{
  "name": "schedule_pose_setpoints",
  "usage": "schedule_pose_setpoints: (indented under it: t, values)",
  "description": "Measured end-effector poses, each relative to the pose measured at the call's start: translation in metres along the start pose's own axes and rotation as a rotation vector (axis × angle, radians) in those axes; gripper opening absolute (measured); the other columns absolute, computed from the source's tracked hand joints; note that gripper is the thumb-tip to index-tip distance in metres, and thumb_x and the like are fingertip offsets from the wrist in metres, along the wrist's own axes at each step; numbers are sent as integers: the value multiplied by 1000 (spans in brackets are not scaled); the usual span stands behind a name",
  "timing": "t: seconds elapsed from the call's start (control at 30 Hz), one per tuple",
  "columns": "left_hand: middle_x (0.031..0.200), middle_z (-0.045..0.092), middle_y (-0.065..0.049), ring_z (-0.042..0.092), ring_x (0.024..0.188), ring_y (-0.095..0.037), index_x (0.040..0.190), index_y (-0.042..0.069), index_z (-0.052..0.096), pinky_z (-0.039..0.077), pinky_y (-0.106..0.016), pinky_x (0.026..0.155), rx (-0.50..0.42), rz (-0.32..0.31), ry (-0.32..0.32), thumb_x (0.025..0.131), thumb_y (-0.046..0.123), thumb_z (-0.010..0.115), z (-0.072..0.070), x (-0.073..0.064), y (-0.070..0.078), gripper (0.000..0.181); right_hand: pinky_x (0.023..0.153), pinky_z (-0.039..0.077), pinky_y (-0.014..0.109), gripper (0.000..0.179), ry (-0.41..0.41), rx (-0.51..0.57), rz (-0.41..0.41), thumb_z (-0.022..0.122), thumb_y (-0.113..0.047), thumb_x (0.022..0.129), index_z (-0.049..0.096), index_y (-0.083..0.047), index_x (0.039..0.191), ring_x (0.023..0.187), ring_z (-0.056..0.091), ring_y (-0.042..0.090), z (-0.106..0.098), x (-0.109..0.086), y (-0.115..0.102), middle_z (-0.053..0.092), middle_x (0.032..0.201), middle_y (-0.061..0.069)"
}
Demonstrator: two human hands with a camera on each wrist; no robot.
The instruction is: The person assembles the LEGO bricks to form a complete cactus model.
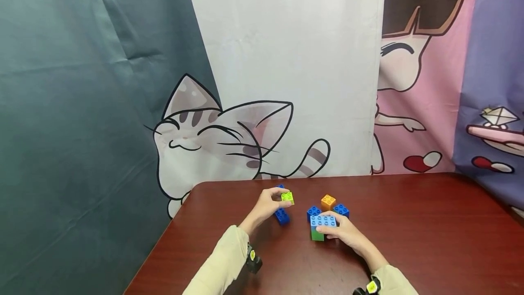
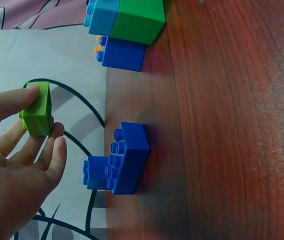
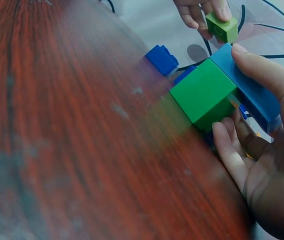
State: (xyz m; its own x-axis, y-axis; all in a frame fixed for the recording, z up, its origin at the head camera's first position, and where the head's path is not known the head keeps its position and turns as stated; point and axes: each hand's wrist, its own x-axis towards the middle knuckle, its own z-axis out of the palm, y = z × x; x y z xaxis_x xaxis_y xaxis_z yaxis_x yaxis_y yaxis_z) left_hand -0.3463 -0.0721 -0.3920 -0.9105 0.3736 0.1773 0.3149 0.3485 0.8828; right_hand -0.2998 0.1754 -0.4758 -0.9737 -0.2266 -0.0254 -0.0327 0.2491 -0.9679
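My left hand (image 1: 266,204) pinches a lime green toy building block (image 1: 288,197) between thumb and fingers. In the left wrist view that block (image 2: 38,110) is held with its studs to the left. Beneath and beside this hand lie a long blue block (image 1: 282,216) and a second blue block (image 2: 97,172). My right hand (image 1: 345,231) grips a light blue block (image 1: 323,221) with its thumb along one side. A green block (image 1: 317,234) is joined under one end of the light blue one, as the green block (image 3: 204,92) also shows from the right wrist.
Just beyond the right hand stand an orange block (image 1: 328,201) and two blue blocks, one to the left (image 1: 313,212) and one to the right (image 1: 341,210). The dark red wooden table (image 1: 430,222) ends at a printed cloth backdrop (image 1: 327,81).
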Motion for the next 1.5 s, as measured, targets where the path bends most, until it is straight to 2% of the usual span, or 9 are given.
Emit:
schedule_pose_setpoints:
  t: [0.07, 0.13, 0.23, 0.37, 0.6, 0.73, 0.93, 1.23, 1.5]
  values:
    - [111, 66, -24, 57, 85, -19, 120, -3, 65, 57, -39, 81, 7, -2, -4, 86, 7, 71, 2, 4, -10, 35, 85, 58, 38, 64, 0, 1, 1, 69, -33, 90, 44, 4, 136, 101, 61, 18, 0, 0, -1, 55, 128, 25]
    - [111, 66, -22, 56, 84, -16, 120, -1, 66, 55, -29, 75, 3, 0, -12, 86, 8, 72, 6, 7, -18, 36, 85, 58, 39, 65, -1, 2, 4, 69, -33, 90, 44, 4, 136, 101, 61, 19, 1, -1, -2, 55, 127, 25]
    - [110, 66, -20, 55, 82, -14, 119, 1, 67, 52, -24, 72, -14, 6, -33, 85, 9, 72, 9, 7, -21, 35, 85, 58, 39, 65, -6, 4, 5, 70, -33, 90, 44, 4, 136, 101, 60, 19, 1, -1, -2, 55, 127, 25]
    - [109, 66, -19, 55, 82, -12, 118, 1, 68, 54, -25, 74, -18, 10, -59, 85, 10, 73, 10, 8, -19, 35, 86, 58, 38, 65, -7, 10, 12, 70, -33, 90, 44, 4, 136, 101, 59, 18, 2, -1, -3, 56, 126, 24]
    - [105, 68, -17, 56, 81, -13, 114, 2, 69, 50, -18, 69, 37, 10, -26, 83, 10, 75, 11, 14, -16, 32, 86, 58, 38, 64, 11, 22, 18, 70, -31, 89, 44, 4, 136, 101, 59, 19, 3, 0, -3, 55, 125, 23]
    - [104, 69, -16, 57, 82, -11, 115, 3, 69, 50, -18, 70, 24, -4, -70, 83, 10, 75, 17, 10, -13, 33, 86, 58, 39, 63, 19, 11, 27, 70, -32, 90, 45, 3, 136, 101, 58, 18, 2, -1, -3, 55, 126, 22]
    - [105, 71, -15, 60, 81, -9, 116, 4, 68, 51, -17, 72, -19, 12, -121, 85, 11, 73, 27, 7, -11, 32, 85, 58, 37, 60, 19, 5, 14, 69, -30, 90, 46, 2, 135, 99, 57, 18, 1, -1, -5, 55, 126, 21]
    - [106, 71, -15, 60, 82, -11, 115, 4, 69, 51, -18, 74, -20, 21, -126, 86, 11, 72, 31, 6, -9, 30, 87, 58, 38, 58, -15, 17, -9, 68, -29, 91, 46, 2, 135, 99, 57, 18, 1, 1, -5, 54, 127, 21]
    - [105, 71, -8, 58, 84, -9, 115, 10, 69, 51, -20, 74, -3, -2, -182, 87, 16, 72, 40, 3, -1, 29, 86, 58, 38, 57, -15, 26, -12, 68, -29, 91, 46, 1, 135, 97, 59, 17, -1, 1, -5, 56, 124, 19]
